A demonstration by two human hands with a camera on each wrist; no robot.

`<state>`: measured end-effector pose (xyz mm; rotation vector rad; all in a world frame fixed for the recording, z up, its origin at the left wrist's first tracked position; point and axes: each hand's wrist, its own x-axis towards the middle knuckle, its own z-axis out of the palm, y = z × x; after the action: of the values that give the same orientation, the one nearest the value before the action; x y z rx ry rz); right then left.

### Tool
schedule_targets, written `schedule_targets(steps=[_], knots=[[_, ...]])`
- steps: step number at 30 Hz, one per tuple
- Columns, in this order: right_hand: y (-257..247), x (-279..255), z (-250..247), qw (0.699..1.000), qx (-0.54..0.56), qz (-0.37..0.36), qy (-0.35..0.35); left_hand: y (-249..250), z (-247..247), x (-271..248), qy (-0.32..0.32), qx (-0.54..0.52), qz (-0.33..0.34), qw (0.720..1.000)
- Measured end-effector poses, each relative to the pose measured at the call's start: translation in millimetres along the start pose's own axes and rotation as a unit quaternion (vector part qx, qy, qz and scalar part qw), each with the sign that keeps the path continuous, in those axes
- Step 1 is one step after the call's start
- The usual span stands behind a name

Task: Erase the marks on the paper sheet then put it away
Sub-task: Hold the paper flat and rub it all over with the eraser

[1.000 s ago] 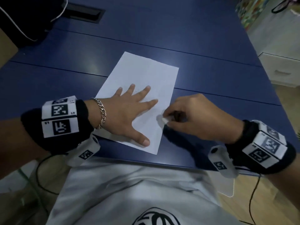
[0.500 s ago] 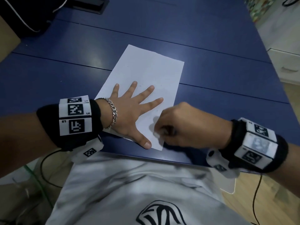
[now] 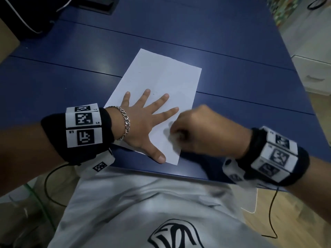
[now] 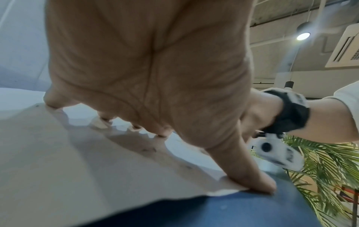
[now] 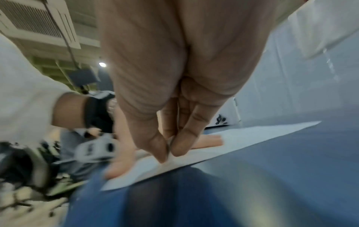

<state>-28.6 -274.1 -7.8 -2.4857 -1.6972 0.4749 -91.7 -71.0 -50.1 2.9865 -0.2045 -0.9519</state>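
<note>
A white paper sheet (image 3: pixel 161 81) lies on the blue table (image 3: pixel 232 86), its near corner by the front edge. My left hand (image 3: pixel 143 120) lies flat on its lower half, fingers spread, thumb at the bottom edge; the left wrist view shows the fingertips (image 4: pixel 161 133) pressing the sheet (image 4: pixel 68 161), which carries faint dark marks. My right hand (image 3: pixel 197 129) is curled over the sheet's lower right part and pinches a small white eraser (image 3: pixel 176 136) against the paper. In the right wrist view the thumb and forefinger (image 5: pixel 169 150) meet on the sheet (image 5: pixel 242 136), the eraser barely showing.
A black bag (image 3: pixel 26 13) with a white cable sits at the table's far left corner, beside a dark cable hatch (image 3: pixel 105 4). A white cabinet (image 3: pixel 315 76) stands off the table's right side. The front edge of the table runs right below the sheet.
The right hand with the eraser has slid from the sheet's right edge inward and toward me, now blurred with motion. The left hand stays flat on the paper.
</note>
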Motion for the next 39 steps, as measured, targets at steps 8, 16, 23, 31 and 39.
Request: schedule_targets(steps=[8,16,23,31,39], knots=[[10,20,-7,1.000,-0.012,0.014,0.020,-1,-1,1,-0.010,-0.005,0.003,1.000],[13,18,-11,0.999,-0.010,0.023,0.021,0,-2,0,0.002,-0.019,0.014,1.000],[45,-15,-30,0.981,0.068,0.106,0.147,-81,-39,-42,0.098,-0.134,0.028,0.986],[-11,-11,-9,0.998,0.027,0.047,0.043,-122,-6,-57,0.089,-0.133,0.017,0.987],[-16,-4,5,0.998,0.023,0.058,-0.012,-106,8,-61,0.067,-0.126,0.024,0.989]])
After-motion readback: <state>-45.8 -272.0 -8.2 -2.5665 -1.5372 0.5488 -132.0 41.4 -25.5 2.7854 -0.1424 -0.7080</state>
